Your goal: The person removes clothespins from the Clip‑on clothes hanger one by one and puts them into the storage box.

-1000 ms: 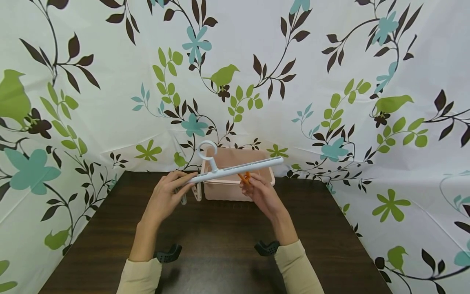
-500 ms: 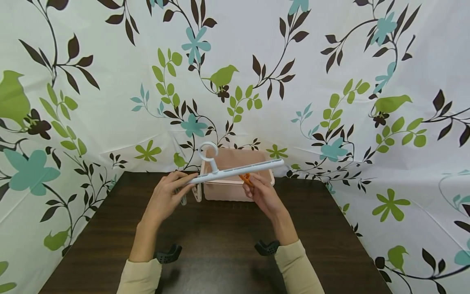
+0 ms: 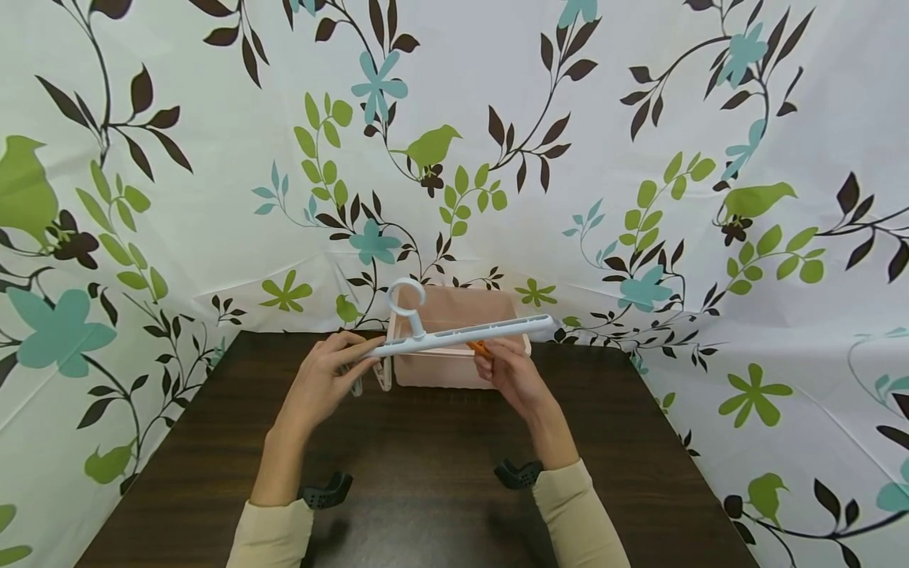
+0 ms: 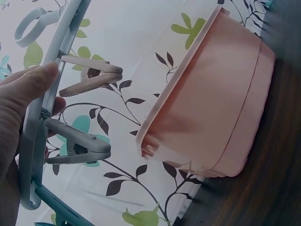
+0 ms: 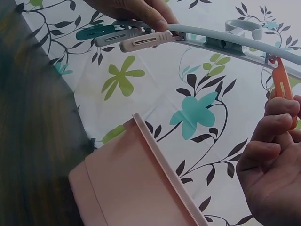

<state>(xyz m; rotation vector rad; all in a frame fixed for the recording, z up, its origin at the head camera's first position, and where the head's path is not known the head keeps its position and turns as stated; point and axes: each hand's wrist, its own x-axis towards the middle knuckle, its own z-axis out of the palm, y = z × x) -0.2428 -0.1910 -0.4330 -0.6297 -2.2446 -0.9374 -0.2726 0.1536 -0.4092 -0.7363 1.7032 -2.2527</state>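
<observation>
A pale blue plastic clothes hanger is held up in front of the pink basket, slanting upward to the right. My left hand grips its left end between thumb and fingers. From that end hang a beige clothespin, a grey clothespin and a teal clothespin. My right hand pinches an orange clothespin under the hanger's right half. In the right wrist view the orange clothespin's tip meets the bar; whether it is clipped on I cannot tell.
The pink basket stands at the back of the dark wooden table, against a patterned cloth with leaves and birds. Black mounts sit at my left wrist and right wrist.
My right hand has shifted slightly right with the orange clothespin, which has turned and come up to the bar. The hanger's right end has dipped a little; my left hand stays nearly still.
</observation>
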